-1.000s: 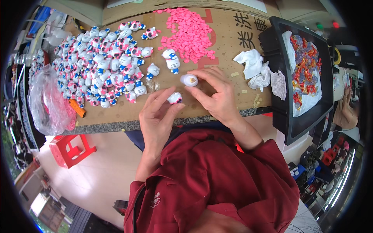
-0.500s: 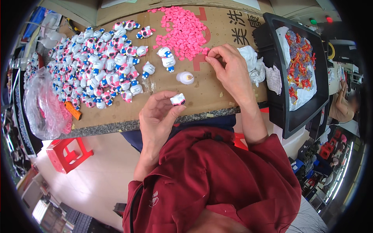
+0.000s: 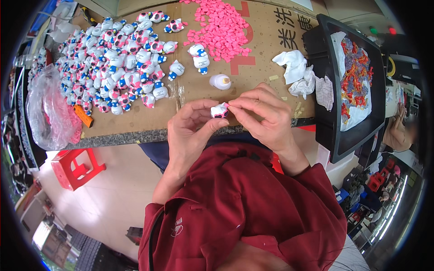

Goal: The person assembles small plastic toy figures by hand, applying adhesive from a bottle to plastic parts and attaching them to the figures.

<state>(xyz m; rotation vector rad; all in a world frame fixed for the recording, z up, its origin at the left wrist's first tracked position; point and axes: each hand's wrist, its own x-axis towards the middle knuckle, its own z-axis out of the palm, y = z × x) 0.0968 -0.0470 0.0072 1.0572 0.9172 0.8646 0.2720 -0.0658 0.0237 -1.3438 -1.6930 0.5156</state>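
Observation:
My left hand (image 3: 186, 128) pinches a small white cat figurine head (image 3: 219, 111) with pink and black markings, thumb below and fingers behind. The fingertips of my right hand (image 3: 266, 115) meet at the head's upper right edge. A bit of a small pink piece (image 3: 225, 106) shows there, mostly covered by the fingers. Just beyond my hands stands a small white bottle (image 3: 220, 81) with a yellowish tip. Loose pink pieces (image 3: 219, 31) lie heaped farther back. To the left spreads a big pile of white, blue and pink cat figurines (image 3: 113, 67), a few lying apart.
Crumpled white tissues (image 3: 291, 67) lie right of the hands on the cardboard-covered table (image 3: 257, 86). A black bin (image 3: 323, 131) beside them holds red, orange and clear pieces. At left are a plastic bag (image 3: 47, 108), an orange-handled tool (image 3: 83, 116) and a red stool (image 3: 74, 169).
My right hand has come from the edge of the pink heap, toward me, to the figurine head. My left hand has shifted slightly right, and the view has moved a little.

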